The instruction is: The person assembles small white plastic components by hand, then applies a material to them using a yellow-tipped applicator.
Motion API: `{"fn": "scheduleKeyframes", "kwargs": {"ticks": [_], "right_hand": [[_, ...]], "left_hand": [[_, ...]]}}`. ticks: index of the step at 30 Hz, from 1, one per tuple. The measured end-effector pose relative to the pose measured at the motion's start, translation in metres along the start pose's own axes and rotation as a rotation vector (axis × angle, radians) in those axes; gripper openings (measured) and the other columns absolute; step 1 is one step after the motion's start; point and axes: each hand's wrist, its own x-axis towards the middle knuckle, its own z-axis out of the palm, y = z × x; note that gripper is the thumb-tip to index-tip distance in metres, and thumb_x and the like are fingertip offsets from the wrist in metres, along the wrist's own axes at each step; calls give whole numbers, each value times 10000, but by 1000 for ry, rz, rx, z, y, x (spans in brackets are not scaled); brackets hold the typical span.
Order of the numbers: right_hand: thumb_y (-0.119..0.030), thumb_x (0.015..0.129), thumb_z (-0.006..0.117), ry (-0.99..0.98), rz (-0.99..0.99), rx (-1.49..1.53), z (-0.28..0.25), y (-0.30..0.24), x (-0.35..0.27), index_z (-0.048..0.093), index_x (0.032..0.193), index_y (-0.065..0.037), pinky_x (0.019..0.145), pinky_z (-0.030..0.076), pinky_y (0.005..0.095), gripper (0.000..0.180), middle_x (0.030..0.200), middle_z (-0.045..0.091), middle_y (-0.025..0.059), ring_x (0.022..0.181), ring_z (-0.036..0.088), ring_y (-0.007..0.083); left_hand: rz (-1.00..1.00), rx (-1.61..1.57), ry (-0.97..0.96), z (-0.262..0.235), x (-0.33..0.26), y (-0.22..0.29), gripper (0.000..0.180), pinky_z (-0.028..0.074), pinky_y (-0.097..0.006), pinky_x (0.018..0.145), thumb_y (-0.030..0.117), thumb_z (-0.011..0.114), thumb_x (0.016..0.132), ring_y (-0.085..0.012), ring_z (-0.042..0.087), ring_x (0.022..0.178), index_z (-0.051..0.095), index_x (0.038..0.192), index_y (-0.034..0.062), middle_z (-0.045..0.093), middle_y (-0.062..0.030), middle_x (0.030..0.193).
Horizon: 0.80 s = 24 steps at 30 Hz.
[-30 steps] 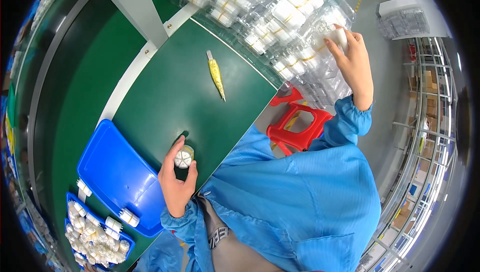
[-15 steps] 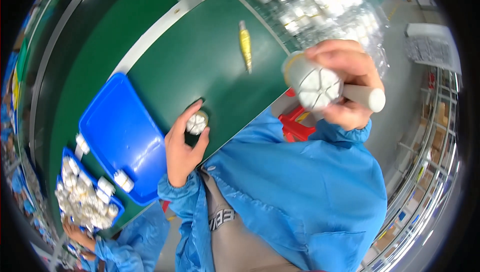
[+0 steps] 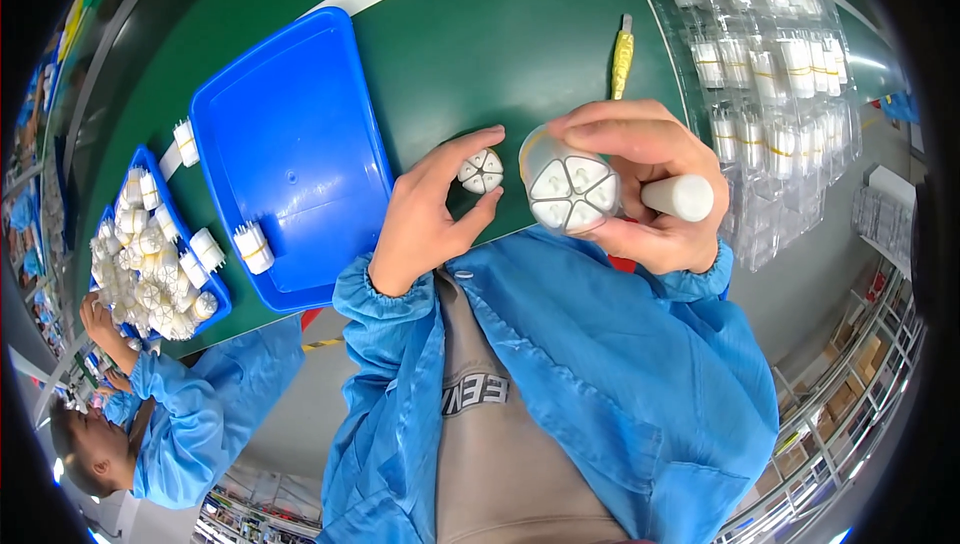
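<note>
My left hand [image 3: 425, 206] curls its thumb and fingers round a small bundle of white wedge-shaped pieces [image 3: 481, 172] at the green table's near edge. In my raised right hand [image 3: 650, 184] is a banded bundle of white wedge-shaped pieces [image 3: 573, 196], its segmented end facing up at me. This bundle looks larger, being nearer to the camera. A single white rod-like piece [image 3: 680, 198] also sticks out from that hand, beside the palm. Parts of both bundles are hidden by my fingers.
A large blue tray [image 3: 300, 159] at left holds one white bundle [image 3: 253, 248]. Farther left, a co-worker's hand [image 3: 105, 329] touches a heaped blue tray of bundles [image 3: 155, 269]. A yellow-wrapped slim tool [image 3: 622, 64] and clear packs of banded white bundles [image 3: 770, 69] lie right.
My view has swung, so table things appear shifted right and upward. My right hand has come closer to my left, still with its bundle and rod-like piece. My left hand keeps round its bundle.
</note>
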Motion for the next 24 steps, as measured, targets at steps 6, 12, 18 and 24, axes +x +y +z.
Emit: {"fn": "scheduleKeyframes", "kwargs": {"ticks": [6, 12, 18, 24], "right_hand": [[33, 762, 778, 13, 16, 25, 4, 3, 2, 532, 1276, 152, 982, 520, 416, 583, 1293, 547, 331, 1165, 626, 340], [37, 766, 767, 35, -39, 73, 8, 9, 4, 532, 1281, 155, 995, 522, 412, 578, 1293, 549, 339, 1176, 625, 358], [26, 767, 782, -5, -38, 46, 5, 9, 7, 538, 1286, 158, 986, 522, 404, 588, 1304, 549, 345, 1182, 624, 355], [-10, 753, 817, 2, 9, -38, 5, 3, 9, 594, 1239, 154, 973, 523, 406, 559, 1263, 599, 331, 1164, 635, 344]], "left_hand": [[14, -7, 11, 0, 0, -1, 517, 536, -398, 943, 28, 733, 783, -369, 666, 1091, 625, 1288, 58, 678, -165, 1236], [16, -5, 15, 1, 1, -2, 517, 538, -397, 937, 38, 741, 784, -375, 666, 1081, 626, 1287, 63, 681, -166, 1227], [0, -11, 25, 1, 1, -2, 511, 539, -397, 939, 42, 745, 785, -375, 668, 1078, 632, 1282, 62, 682, -166, 1224], [4, 14, 14, -1, 0, -2, 496, 536, -405, 944, 75, 772, 794, -370, 666, 1086, 640, 1272, 63, 683, -161, 1225]]}}
